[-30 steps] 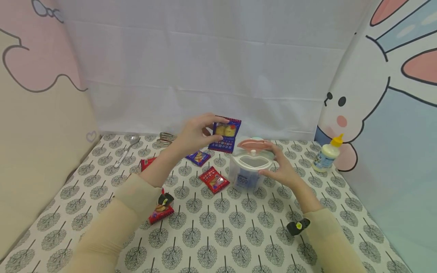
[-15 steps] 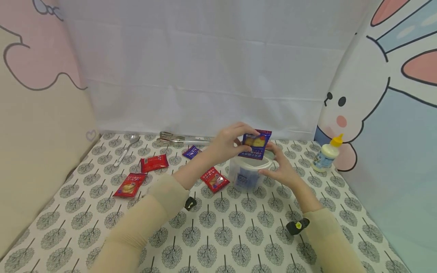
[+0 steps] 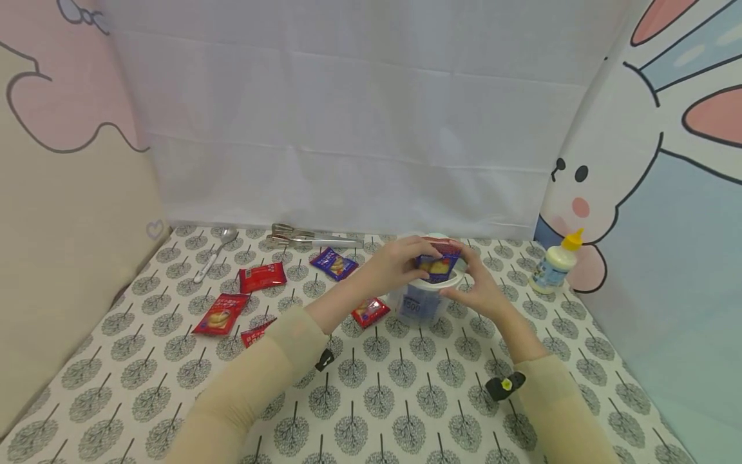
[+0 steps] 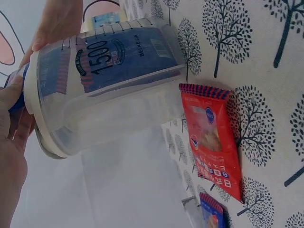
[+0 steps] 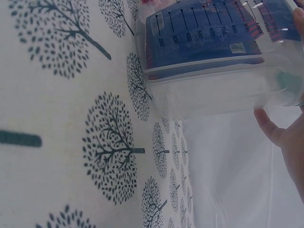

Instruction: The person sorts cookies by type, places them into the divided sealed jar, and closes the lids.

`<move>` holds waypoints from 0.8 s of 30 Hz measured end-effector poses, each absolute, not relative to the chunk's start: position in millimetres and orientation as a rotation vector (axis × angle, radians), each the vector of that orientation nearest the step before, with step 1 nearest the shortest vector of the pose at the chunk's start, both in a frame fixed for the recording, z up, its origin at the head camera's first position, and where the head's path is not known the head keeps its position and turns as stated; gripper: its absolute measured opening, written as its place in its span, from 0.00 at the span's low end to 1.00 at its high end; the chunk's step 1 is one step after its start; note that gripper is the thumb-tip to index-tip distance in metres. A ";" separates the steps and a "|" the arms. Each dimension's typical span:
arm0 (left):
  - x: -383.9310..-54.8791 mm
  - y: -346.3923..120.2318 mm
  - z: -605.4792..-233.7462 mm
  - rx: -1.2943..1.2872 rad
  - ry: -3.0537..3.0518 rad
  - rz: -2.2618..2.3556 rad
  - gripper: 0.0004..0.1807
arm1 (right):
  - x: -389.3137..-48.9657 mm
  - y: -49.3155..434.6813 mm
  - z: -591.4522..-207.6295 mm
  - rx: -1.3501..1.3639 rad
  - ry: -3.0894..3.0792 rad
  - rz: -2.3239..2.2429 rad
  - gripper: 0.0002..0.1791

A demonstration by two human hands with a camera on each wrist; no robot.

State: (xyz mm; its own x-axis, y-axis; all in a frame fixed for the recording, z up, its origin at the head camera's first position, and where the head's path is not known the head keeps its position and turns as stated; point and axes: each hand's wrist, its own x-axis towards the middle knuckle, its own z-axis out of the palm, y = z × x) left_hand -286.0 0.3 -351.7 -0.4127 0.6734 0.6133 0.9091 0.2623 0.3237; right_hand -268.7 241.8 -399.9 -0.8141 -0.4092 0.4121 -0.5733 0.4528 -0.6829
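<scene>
My left hand pinches a blue biscuit packet right at the mouth of a clear plastic storage canister. In the left wrist view, the blue packet shows by the white rim, partly hidden by fingers. Blue packaging shows through the canister wall, which is marked 1500. Around the canister's upper right side, my right hand grips with thumb in front. The right wrist view shows that hand at the upper end of the canister. A pink flap stands raised behind the opening.
Red biscuit packets lie on the tree-print cloth to the left, one beside the canister. A blue packet lies further back, near metal tongs. A spoon is at far left, a yellow-capped bottle at right.
My left hand has carried the blue packet rightward, then lowered it to the canister's mouth. The right hand has stayed on the canister. Red packets at left have come into view from behind the left arm.
</scene>
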 end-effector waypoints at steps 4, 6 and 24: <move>-286.6 -4.9 -359.3 -1.460 -2.175 -0.819 0.16 | -269.9 242.1 -400.3 0.890 -2.492 1.265 0.54; -286.3 -7.7 -362.0 -1.474 -2.148 -0.770 0.15 | -270.0 241.7 -400.5 0.891 -2.488 1.267 0.55; -299.2 -69.0 -360.2 -1.293 -2.391 -0.940 0.24 | -246.7 226.3 -373.2 0.917 -2.448 1.258 0.51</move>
State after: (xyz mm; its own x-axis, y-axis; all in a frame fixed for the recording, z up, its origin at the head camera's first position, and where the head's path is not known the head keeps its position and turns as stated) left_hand -299.2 -69.0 -360.2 -0.5679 0.6484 0.5070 0.8201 0.3930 0.4160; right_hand -246.7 226.3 -373.2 -0.7744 -0.4225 0.4710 -0.6289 0.4325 -0.6461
